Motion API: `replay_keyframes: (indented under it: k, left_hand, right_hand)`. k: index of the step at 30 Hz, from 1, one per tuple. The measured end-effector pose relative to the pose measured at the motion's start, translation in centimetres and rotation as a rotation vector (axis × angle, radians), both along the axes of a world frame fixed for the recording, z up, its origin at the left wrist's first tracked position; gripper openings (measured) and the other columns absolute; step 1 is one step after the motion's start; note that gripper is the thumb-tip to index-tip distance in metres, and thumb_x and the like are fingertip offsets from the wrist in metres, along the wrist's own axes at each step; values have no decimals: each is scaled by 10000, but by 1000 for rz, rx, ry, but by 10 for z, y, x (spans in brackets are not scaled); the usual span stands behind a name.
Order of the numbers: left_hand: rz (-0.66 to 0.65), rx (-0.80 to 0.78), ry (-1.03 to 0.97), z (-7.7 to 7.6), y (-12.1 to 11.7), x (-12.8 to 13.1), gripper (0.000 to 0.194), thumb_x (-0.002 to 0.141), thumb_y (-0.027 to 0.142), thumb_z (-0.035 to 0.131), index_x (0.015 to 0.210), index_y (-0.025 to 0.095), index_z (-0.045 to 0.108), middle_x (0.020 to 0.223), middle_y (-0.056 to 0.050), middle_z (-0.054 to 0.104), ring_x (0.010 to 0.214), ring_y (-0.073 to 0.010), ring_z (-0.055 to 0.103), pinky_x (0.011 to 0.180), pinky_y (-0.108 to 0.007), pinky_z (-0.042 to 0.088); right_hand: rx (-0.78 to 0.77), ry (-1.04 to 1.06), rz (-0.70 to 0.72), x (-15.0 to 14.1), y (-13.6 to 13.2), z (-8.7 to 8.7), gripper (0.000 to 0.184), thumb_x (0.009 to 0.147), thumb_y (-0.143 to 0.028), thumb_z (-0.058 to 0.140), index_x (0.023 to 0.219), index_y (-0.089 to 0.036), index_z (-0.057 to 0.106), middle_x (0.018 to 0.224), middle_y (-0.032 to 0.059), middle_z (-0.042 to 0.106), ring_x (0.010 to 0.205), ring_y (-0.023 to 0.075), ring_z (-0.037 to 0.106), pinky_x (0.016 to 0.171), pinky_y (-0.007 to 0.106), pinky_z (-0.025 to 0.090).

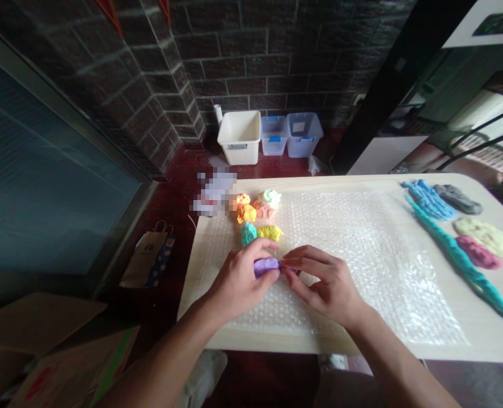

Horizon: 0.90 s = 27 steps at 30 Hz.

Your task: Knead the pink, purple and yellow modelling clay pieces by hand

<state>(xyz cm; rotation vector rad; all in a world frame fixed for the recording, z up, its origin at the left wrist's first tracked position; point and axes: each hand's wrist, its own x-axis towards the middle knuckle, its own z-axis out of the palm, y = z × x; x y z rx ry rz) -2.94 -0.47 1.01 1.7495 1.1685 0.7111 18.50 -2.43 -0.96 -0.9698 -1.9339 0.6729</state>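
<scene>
A lump of purple modelling clay (266,267) is between my two hands, just above the bubble wrap on the table. My left hand (245,276) curls around its left part, thumb in front and fingers behind. With thumb and fingertips, my right hand (325,281) pinches its narrower right end, which is partly hidden by the fingers. Just beyond my left hand lie a teal clay lump (248,234) and a yellow clay lump (270,232). Farther back sit an orange lump (246,213), a pink lump (265,210) and a pale green-white lump (270,197).
Bubble wrap (353,243) covers much of the wooden table (319,343). On the right lie a long teal clay roll (459,258), blue clay (430,199), grey clay (457,198), and magenta clay (480,251). Bins (239,139) stand by the wall; a paper bag (147,258) is at left.
</scene>
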Motion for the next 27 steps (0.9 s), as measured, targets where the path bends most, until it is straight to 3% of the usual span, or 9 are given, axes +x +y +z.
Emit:
replay_keyframes:
  k: [6,9,14,17,20,27]
  left_hand:
    - [20,-88,-32,-2,2,-2,365,869,174,717,1220,227,635,963,-12,809,860,-177,761,764,-289,556]
    - [22,-58,-15,-3,4,-3,336,862,175,721,1191,223,675,997,-18,810,890,-181,760,788,-293,559]
    - [7,29,-20,2,5,-1,176,876,169,699,1033,221,760,1001,-5,808,908,-170,750,807,-275,551]
    - [9,44,-56,5,4,-1,147,900,191,693,1024,214,769,963,0,804,865,-156,743,768,-255,545]
    - [-12,51,-58,6,4,-2,133,922,220,694,1032,218,768,961,4,798,851,-146,734,750,-244,539]
    - [-70,173,19,4,5,-2,219,823,182,811,1023,219,728,995,8,777,894,-150,718,793,-261,519]
  right_hand:
    - [-7,-13,33,-2,2,2,212,944,-133,712,1117,-219,797,1035,89,760,905,193,754,777,307,630]
    - [-46,-6,39,-2,3,1,187,953,-139,705,1097,-220,792,1032,86,767,917,195,754,801,311,625]
    - [-237,115,-26,-1,3,0,186,932,-208,760,1117,-210,771,997,82,789,830,191,764,730,299,622]
    - [-350,237,-8,-1,2,-1,139,925,-238,780,1061,-210,793,1000,90,800,880,208,771,767,314,628]
    - [-433,353,2,-2,3,-2,135,921,-248,793,1052,-214,804,987,83,809,874,196,769,786,309,629]
    - [-574,459,33,-2,2,-3,170,878,-293,855,1030,-222,822,966,75,815,870,189,753,790,305,609]
